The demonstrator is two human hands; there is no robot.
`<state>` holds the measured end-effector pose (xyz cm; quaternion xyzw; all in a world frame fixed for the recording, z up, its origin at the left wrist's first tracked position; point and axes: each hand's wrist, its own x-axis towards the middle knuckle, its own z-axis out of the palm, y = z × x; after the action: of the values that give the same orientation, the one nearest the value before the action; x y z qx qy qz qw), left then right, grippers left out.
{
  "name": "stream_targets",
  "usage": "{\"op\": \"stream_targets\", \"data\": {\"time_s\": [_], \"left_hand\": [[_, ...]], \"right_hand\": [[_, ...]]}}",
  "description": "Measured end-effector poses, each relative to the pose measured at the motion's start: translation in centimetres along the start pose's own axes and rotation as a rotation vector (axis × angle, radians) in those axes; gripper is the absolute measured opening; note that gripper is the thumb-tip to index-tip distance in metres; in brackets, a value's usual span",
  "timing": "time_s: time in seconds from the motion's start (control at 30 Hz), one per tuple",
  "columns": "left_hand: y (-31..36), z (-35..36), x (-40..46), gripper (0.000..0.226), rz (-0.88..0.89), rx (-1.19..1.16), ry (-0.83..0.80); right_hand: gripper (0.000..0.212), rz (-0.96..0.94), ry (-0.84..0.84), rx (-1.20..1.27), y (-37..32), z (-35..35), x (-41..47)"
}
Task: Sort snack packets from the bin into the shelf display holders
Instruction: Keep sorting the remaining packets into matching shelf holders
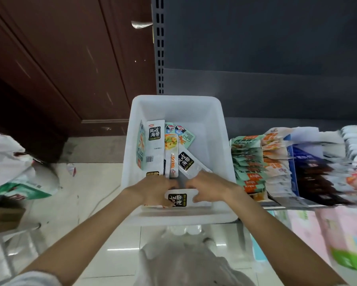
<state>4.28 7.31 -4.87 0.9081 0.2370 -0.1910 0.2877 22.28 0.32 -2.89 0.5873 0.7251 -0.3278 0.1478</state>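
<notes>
— White plastic bin (pixel 214 129), that's where both hands are?

— Yes. The left hand (pixel 152 190) and right hand (pixel 208 187) are both down at its near end, fingers curled onto one white packet with a black label (pixel 180 200) lying flat between them; each hand grips one end of it.

— How many packets are left beyond the hands?

— Two more white ones with the same black label: an upright one (pixel 155 147) ahead of the left hand, a slanted one (pixel 189 164) just ahead of the right. Also a pale green packet (pixel 140 145) at the far left, a yellow-pictured one (pixel 171 145), and two cartoon-printed ones (pixel 180 131) behind. More may lie hidden underneath; I cannot tell.

— And the shelf?

— To the right of the right hand, display holders (pixel 293 159) packed with rows of packets, green-and-orange nearest, blurred farther out. Left of the left hand, a white bag (pixel 6 159) on the floor.
</notes>
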Motion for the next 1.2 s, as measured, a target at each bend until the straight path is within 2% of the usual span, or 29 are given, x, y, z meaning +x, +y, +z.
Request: {"op": "stream_targets", "data": {"time_s": [0.1,0.17,0.2,0.27,0.3,0.33,0.4,0.5,0.57,0.7,0.77,0.83,0.9,0.93,1.0,1.07,1.13,1.2], "left_hand": [[-0.2,-0.4,-0.2,0.029,-0.024,0.03,0.129],[-0.7,-1.7,-0.9,0.025,-0.069,-0.233,0.386],[-0.6,-2.6,-1.5,0.032,-0.091,-0.454,0.555],[0.2,-4.7,-2.7,0.048,-0.115,-0.916,0.898],[0.9,-5.6,-3.2,0.05,-0.131,-1.098,0.978],[1.8,-6.3,-3.4,0.048,-0.132,-1.25,0.979],[3.7,-7.0,-3.1,0.039,-0.094,-1.413,0.855],[7.3,-7.5,-2.0,0.036,-0.042,-1.37,0.752],[9.3,-7.6,-0.9,0.039,-0.039,-1.338,0.718],[12.3,-8.1,1.0,0.034,-0.004,-1.382,0.65],[13.5,-8.5,1.8,0.031,0.016,-1.427,0.577],[14.9,-9.2,2.5,0.034,0.047,-1.423,0.431],[16.8,-10.1,3.5,0.038,0.095,-1.254,0.271],[17.8,-10.5,4.1,0.039,0.126,-1.162,0.209],[20.4,-11.3,5.8,0.038,0.185,-0.998,0.164],[23.1,-12.1,7.9,0.033,0.279,-0.836,0.218],[25.9,-12.9,9.8,0.03,0.371,-0.797,0.264],[28.4,-14.0,11.9,0.029,0.419,-0.826,0.263]], "right_hand": [[0.023,0.033,0.115,-0.029,-0.2,-0.6,-0.9],[0.017,0.063,0.303,0.054,0.1,-1.9,-2.6],[0.013,0.083,0.43,0.184,0.2,-2.5,-3.6],[0.007,0.107,0.679,0.636,0.3,-3.2,-5.5],[0.008,0.097,0.773,0.912,0.1,-3.4,-6.3],[0.01,0.085,0.834,1.161,-0.1,-3.5,-6.9],[0.015,0.083,0.891,1.481,-0.7,-3.4,-7.7],[0.019,0.093,1.018,1.554,-1.1,-3.3,-8.5],[0.022,0.081,1.075,1.524,-0.9,-3.1,-8.9],[0.017,-0.002,1.036,1.424,-0.2,-2.8,-10.7],[0.021,-0.028,1.131,1.296,1.3,-3.0,-12.6],[0.044,-0.026,1.243,1.023,4.1,-3.4,-15.0],[0.067,-0.035,1.213,0.7,7.4,-4.0,-17.7],[0.063,-0.06,1.181,0.564,9.1,-4.2,-19.0],[0.033,-0.119,1.169,0.411,12.0,-4.7,-21.4],[0.012,-0.102,1.187,0.477,14.2,-4.7,-24.1],[0.005,0.013,1.226,0.566,16.7,-4.4,-26.5],[0.008,0.127,1.305,0.562,19.6,-4.0,-28.5]]}}
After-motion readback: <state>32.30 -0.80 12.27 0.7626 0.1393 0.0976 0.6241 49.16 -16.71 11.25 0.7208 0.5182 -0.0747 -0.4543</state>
